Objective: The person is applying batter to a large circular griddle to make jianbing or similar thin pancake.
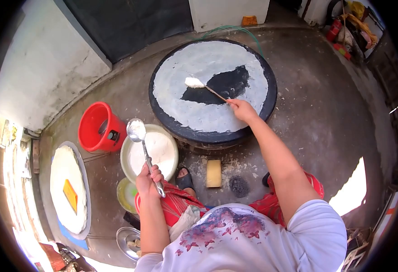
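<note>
My left hand (150, 180) is closed round the handle of a metal ladle (136, 130). The ladle's bowl, smeared with white batter, is above a pale basin (175, 156) of white batter (156, 152). My right hand (243, 110) grips a thin wooden-handled spreader (217, 94), whose far end is covered by a white lump of batter (193, 82). That end is over a big round black griddle (271, 106). A thin whitish batter layer (180, 63) coats much of the griddle, with a bare dark patch (228, 84) near the middle.
A red bucket (84, 129) stands left of the basin. Farther left, a yellow scraper (70, 196) lies on a stack of pale flat sheets (60, 174). A yellow block (214, 173) and a dark scouring pad (239, 186) lie between my feet. A metal bowl (122, 240) is at lower left.
</note>
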A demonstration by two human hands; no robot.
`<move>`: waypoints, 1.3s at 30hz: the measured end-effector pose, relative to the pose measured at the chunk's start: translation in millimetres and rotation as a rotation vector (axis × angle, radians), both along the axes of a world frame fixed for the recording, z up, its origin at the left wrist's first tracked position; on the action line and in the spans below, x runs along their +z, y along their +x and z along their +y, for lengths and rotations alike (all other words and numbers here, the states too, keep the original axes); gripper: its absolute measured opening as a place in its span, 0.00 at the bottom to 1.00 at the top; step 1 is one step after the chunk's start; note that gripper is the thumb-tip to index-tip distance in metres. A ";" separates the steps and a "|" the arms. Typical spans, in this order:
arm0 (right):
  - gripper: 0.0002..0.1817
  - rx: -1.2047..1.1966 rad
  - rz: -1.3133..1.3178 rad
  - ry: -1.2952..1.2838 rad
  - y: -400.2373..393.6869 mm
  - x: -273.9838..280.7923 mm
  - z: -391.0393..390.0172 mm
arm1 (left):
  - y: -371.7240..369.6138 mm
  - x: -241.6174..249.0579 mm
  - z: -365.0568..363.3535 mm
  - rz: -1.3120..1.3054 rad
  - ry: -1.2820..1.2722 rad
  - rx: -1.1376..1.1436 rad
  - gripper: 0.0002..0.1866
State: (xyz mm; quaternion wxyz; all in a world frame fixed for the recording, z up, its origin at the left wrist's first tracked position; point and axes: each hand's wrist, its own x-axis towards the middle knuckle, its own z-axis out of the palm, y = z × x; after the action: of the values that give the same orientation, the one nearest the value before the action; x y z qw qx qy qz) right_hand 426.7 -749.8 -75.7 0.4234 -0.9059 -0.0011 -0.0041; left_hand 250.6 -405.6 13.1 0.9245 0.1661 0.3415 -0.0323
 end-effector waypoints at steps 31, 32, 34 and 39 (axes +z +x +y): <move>0.26 -0.057 -0.359 -0.693 -98.7 18.5 52.4 | -6.0 -1.4 9.5 -0.001 -0.069 -0.024 0.11; 0.27 -0.128 -0.321 -0.739 -90.0 23.4 37.7 | -7.5 -2.0 9.9 -0.008 -0.075 -0.034 0.12; 0.25 -0.221 -0.236 -0.741 -81.4 31.8 20.6 | -7.5 -3.6 10.0 -0.018 -0.085 -0.051 0.14; 0.22 -0.169 -0.257 -0.463 -105.4 37.0 43.9 | -4.9 -5.6 11.7 -0.006 -0.057 -0.016 0.15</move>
State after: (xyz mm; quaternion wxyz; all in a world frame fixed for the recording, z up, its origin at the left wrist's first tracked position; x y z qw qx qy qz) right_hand 321.2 -705.9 -38.7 0.1999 -0.9675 0.0199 -0.1539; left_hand 245.6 -393.8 7.5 0.9296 0.1427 0.3363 -0.0488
